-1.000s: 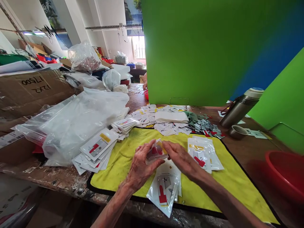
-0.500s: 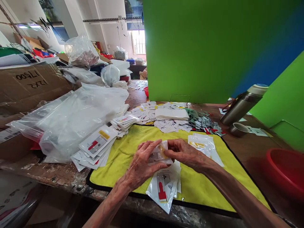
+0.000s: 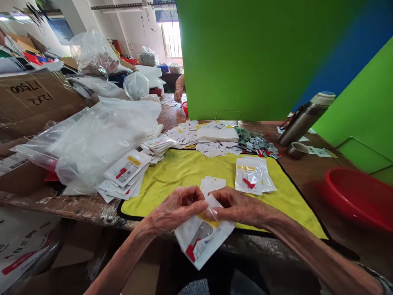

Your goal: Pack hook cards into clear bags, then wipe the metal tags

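Note:
A clear and white plastic pouch hangs tilted over the table's front edge, showing a flat grey metal piece with a red handle and a yellow strip. My left hand pinches its top edge from the left. Close beside it, my right hand is closed on the same edge, its fingertips partly hidden by the plastic. Behind my hands, another white pouch lies partly covered on the yellow towel. Several filled pouches lie to the right, the top one with a red piece inside.
Stacks of filled pouches and a large plastic bag lie left. Cards, white paper slips and grey-red metal pieces lie behind. A flask, metal cup and red basin stand right. A co-worker's hand shows far back.
The pouch in my hands now hangs lower and nearer me, its red-handled piece showing. A red piece now shows on the right-hand pouches. A co-worker's hand has come into view.

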Tool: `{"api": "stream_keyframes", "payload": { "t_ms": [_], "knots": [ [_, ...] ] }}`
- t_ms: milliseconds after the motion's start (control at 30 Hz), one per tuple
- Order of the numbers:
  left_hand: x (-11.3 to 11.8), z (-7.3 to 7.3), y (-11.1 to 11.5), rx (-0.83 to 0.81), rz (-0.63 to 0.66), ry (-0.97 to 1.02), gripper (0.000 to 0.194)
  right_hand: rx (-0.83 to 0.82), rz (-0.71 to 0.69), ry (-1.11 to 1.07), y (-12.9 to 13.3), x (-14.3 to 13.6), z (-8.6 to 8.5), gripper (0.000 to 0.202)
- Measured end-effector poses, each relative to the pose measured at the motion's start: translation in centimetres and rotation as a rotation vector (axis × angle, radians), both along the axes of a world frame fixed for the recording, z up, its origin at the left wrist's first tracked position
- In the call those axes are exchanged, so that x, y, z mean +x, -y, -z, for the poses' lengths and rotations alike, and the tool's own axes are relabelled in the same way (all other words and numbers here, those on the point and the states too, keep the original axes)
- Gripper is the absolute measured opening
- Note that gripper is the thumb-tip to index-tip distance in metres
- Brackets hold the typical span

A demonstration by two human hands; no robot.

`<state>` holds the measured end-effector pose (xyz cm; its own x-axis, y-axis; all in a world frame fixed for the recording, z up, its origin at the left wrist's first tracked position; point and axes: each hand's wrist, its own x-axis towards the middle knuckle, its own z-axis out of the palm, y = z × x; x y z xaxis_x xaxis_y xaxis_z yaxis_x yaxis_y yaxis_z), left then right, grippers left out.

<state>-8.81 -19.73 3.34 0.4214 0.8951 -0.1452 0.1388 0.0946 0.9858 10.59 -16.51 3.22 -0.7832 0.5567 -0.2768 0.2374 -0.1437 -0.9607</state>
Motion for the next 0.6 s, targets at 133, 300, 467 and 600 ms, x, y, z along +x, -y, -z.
{"api": "stream_keyframes", "payload": {
  "t_ms": [133,300,467,600],
  "knots": [
    [0.5,1.0,2.2,-0.047,-0.028,0.050,0.031,-0.228,-0.041,-0.115,1.9,0.6,1.3,0.034],
    [1.4,1.7,4.2,-0.062,-0.086,0.055,0.032,-0.279,-0.120,-0.120,3.5,1.5,2.4,0.024],
    [1.9,2.6,5.8,-0.209,0.044,0.087,0.033,-0.249,-0.102,-0.085,5.4,1.8,3.8,0.021],
    [2.4,3.5,6.8,-0.166,0.070,0.004,0.036,-0.385,-0.193,-0.039,6.7,2.1,4.7,0.018]
  ]
}}
